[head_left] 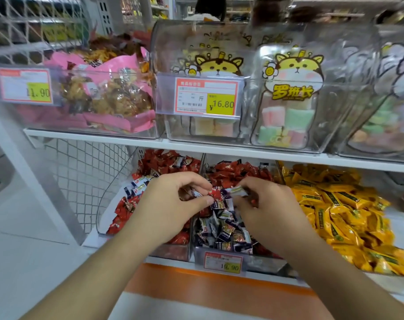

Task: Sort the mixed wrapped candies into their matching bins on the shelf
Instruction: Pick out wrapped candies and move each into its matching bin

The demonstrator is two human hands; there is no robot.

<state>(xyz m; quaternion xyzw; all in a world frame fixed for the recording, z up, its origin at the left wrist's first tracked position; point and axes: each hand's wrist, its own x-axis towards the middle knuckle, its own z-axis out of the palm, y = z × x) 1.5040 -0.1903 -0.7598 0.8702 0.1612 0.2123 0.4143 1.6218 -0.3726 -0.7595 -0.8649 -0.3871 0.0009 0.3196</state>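
fingers of the left hand [171, 199] and right hand [265, 204] each pinch a wrapped candy [239, 191] above the middle bin [221, 255].

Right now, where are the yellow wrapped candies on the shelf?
In the head view, the yellow wrapped candies fill the rightmost bin on the lower shelf, right of the right hand and the middle bin of dark and red candies.

red and dark-blue wrapped candies [221, 229] lie mixed in the clear middle bin [219, 257].
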